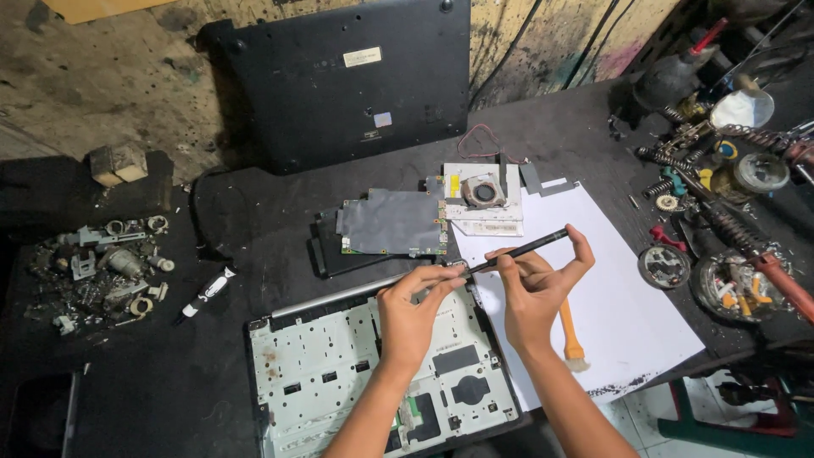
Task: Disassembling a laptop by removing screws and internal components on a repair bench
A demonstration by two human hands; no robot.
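Note:
An opened laptop chassis point(339, 373) with a pale metal inner plate lies at the near edge of the dark bench. My right hand point(538, 288) grips a slim black screwdriver point(521, 250), its tip pointing down-left at the chassis's upper right corner. My left hand point(413, 314) rests on that same corner, fingertips pinched right at the driver's tip. A circuit board point(394, 222) under a grey shield lies just beyond, with a small fan assembly point(483, 193) to its right.
A white paper sheet point(619, 297) carries an orange-handled brush point(572, 335). The black laptop bottom cover point(356, 76) leans against the wall. Grey metal parts point(110, 267) are heaped at left, springs and tools point(729, 203) at right, and a small black-and-white pen-like tool point(206, 294) lies nearby.

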